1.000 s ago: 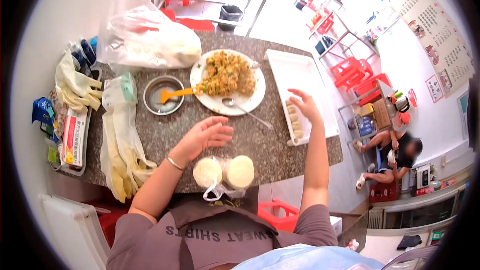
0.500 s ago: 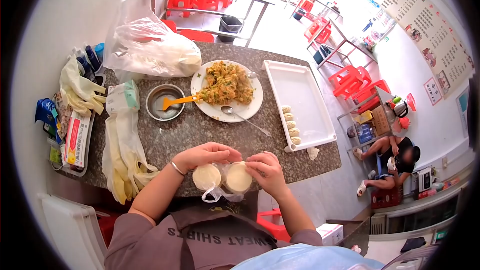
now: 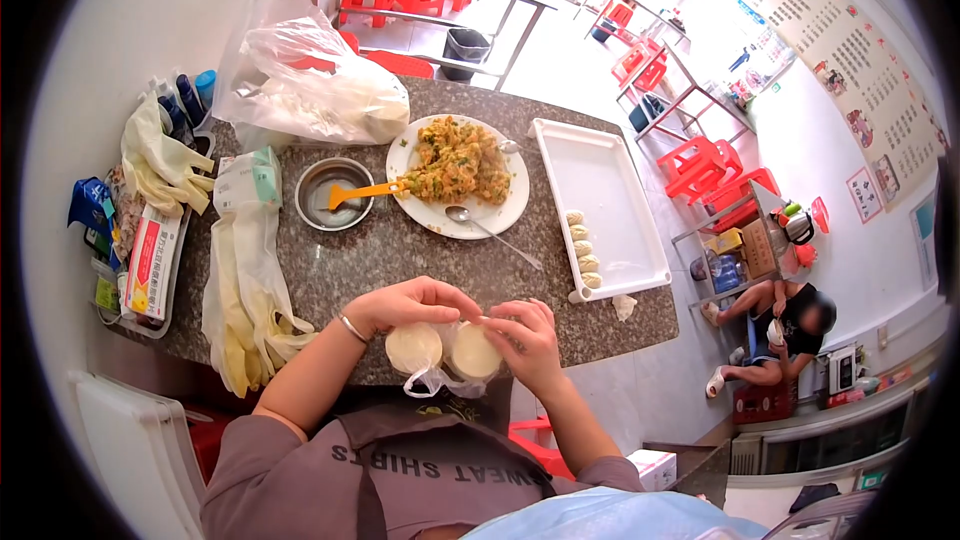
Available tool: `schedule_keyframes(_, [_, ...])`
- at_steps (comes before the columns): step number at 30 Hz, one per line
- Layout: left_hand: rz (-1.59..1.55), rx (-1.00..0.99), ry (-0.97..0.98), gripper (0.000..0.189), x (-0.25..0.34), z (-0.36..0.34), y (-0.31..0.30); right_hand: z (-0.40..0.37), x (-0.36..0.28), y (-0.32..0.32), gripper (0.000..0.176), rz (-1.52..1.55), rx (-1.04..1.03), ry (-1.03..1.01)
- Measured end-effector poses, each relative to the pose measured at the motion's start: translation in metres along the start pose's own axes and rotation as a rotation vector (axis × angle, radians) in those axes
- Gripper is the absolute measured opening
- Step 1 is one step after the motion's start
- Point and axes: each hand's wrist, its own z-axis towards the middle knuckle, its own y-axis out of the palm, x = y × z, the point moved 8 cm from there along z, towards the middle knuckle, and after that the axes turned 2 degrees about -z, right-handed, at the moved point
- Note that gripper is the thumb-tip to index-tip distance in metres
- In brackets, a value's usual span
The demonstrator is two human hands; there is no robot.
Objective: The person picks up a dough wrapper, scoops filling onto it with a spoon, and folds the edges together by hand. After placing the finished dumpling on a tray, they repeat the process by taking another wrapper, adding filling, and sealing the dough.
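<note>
Two round stacks of pale dough wrappers, a left stack [image 3: 414,348] and a right stack [image 3: 474,351], sit in clear plastic at the table's near edge. My left hand [image 3: 425,302] is curved above the left stack, its fingertips close to those of my right hand [image 3: 525,338]. The right hand is bent at the edge of the right stack, fingers pinched together. What either hand holds is too small to make out. Beyond them is a white plate [image 3: 403,162] of chopped orange-and-green filling with a metal spoon [image 3: 490,232]. Several folded dumplings [image 3: 583,248] lie in a white tray [image 3: 655,225].
A metal bowl [image 3: 312,210] with an orange spatula [image 3: 365,192] stands left of the plate. Plastic bags [image 3: 310,90], pale gloves [image 3: 245,290] and a box [image 3: 152,265] lie on the left. A seated person [image 3: 785,335] is at the right, beyond the table.
The camera view has shifted slightly. My right hand's fingers have moved a little left, closer to my left fingertips.
</note>
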Motion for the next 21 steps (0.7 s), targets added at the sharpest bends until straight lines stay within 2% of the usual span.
schedule_keyframes(2, [-0.012,0.015,-0.008,0.037,0.0001,-0.0002,0.0001,-0.0002,-0.0012,0.0028,0.018,0.001,-0.008,-0.015])
schedule_keyframes(4, [-0.042,0.038,-0.006,0.039,0.0001,-0.0003,-0.0005,0.0004,0.0036,0.0031,0.015,0.009,0.028,0.072])
schedule_keyframes(21, [0.042,-0.01,0.012,0.045,0.0013,-0.0003,0.0019,-0.0038,-0.0001,0.0045,0.01,-0.032,0.089,0.065])
